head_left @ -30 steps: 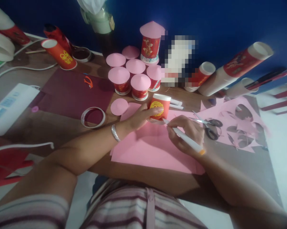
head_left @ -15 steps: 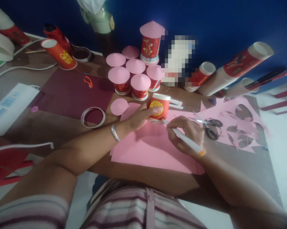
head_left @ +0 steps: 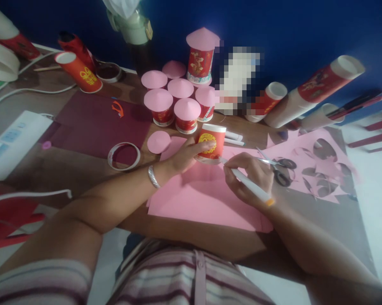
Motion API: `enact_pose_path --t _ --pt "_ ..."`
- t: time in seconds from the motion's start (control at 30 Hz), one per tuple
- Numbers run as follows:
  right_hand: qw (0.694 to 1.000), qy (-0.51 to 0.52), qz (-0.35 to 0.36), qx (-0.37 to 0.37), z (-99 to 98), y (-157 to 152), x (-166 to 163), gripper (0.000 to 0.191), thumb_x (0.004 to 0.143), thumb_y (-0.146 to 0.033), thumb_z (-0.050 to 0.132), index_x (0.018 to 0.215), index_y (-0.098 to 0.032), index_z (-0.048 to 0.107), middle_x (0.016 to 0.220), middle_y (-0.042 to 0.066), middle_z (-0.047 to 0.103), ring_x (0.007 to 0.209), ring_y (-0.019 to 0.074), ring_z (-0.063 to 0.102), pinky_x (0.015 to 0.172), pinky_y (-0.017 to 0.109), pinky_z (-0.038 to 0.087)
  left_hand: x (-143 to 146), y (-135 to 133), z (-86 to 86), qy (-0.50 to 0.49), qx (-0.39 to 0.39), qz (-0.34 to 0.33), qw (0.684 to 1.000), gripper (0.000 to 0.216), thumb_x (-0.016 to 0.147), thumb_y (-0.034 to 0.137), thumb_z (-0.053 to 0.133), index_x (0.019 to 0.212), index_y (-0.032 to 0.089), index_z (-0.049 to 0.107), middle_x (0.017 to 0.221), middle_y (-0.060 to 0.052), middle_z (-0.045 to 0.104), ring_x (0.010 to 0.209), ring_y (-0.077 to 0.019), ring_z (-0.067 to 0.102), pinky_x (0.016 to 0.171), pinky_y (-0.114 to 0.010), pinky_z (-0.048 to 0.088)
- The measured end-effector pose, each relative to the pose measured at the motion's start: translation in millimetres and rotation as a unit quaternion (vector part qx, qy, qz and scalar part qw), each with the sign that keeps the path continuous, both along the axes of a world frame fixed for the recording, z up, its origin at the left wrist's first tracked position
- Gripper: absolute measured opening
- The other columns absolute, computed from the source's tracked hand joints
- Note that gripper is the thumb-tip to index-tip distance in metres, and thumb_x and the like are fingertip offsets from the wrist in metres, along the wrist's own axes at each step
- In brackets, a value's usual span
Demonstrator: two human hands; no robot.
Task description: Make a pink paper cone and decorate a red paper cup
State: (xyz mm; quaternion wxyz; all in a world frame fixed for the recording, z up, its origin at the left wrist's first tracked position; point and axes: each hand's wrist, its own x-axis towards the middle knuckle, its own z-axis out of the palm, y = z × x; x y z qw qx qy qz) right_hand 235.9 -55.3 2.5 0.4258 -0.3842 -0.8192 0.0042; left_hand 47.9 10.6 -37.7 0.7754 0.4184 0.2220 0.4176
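My left hand (head_left: 191, 153) is wrapped round a red paper cup (head_left: 217, 137) with a yellow printed emblem, its thumb across the front. Between the fingers of my right hand (head_left: 250, 178) is a white marker pen (head_left: 253, 186) with an orange end; its tip is at the lower right edge of the cup. Both hands are above pink paper sheets (head_left: 206, 203). Behind the cup stand several red cups with pink paper cone tops (head_left: 187, 110), one raised on the others. A loose pink cone (head_left: 159, 142) lies left of the cup.
Scissors (head_left: 283, 171) rest by cut pink paper scraps (head_left: 308, 148) on the right. White markers (head_left: 234, 140) lie behind the cup. A roll of tape (head_left: 123, 144) and orange snips (head_left: 117, 109) are on the left. Tall cup stacks (head_left: 314, 91) lean along the wall.
The marker tip and my right hand have shifted slightly right along the lower part of the cup. My left hand keeps its hold, the cup turning very slightly.
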Motion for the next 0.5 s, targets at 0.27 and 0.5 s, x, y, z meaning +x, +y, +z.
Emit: enact_pose_path --t 0.27,0.5 --pt "1.000 -0.017 0.005 -0.001 3.3 -1.5 -1.2 0.014 0.089 -0.009 0.062 0.086 -0.023 0.060 0.071 -0.002 0.070 0.057 0.0118 0.066 0.053 0.024 0.052 0.3 -0.4 0.1 -0.008 0.009 0.007 1.000 0.031 0.090 0.036 0.075 0.113 0.021 0.062 0.098 -0.003 0.062 0.090 -0.0169 0.065 0.083 -0.035 0.060" --pt "1.000 -0.020 0.019 -0.014 5.5 -2.6 -2.7 0.015 0.088 -0.008 0.061 0.087 -0.023 0.060 0.072 -0.002 0.071 0.059 0.0118 0.067 0.055 0.024 0.053 0.5 -0.7 0.3 0.002 0.017 0.012 1.000 0.030 0.089 0.039 0.075 0.108 0.020 0.063 0.094 -0.002 0.063 0.086 -0.0160 0.064 0.079 -0.031 0.058"
